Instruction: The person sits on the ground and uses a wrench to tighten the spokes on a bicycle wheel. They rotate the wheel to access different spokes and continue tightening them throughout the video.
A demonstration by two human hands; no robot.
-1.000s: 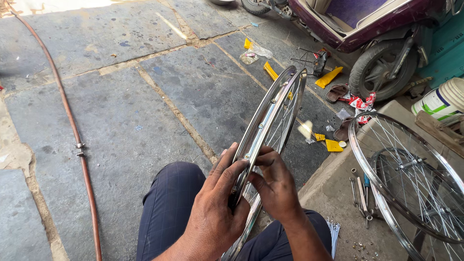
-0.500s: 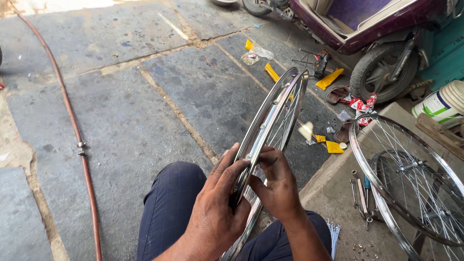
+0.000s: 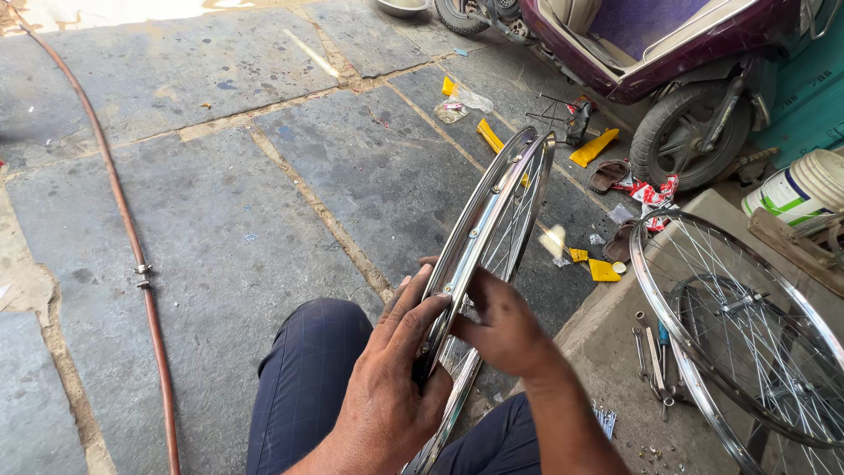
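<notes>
Two hands on one chrome wheel rim [image 3: 492,220], held edge-on above the lap. Left hand [image 3: 391,387] clasps the rim's near edge, fingers wrapped over it; right hand [image 3: 501,330] pinches at the spokes, a bit blurred. Right of the rim: 2 more spoked wheels [image 3: 747,334] stacked, approx. 3 spanners [image 3: 655,361], 1 white bucket [image 3: 804,185], contents hidden. Beyond the rim: 1 maroon scooter [image 3: 668,53]. Left of it: 1 hose [image 3: 132,246].

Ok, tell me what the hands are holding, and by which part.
Both hold a bicycle wheel: the left hand by its rim's near edge, the right hand on the spoke side.
</notes>
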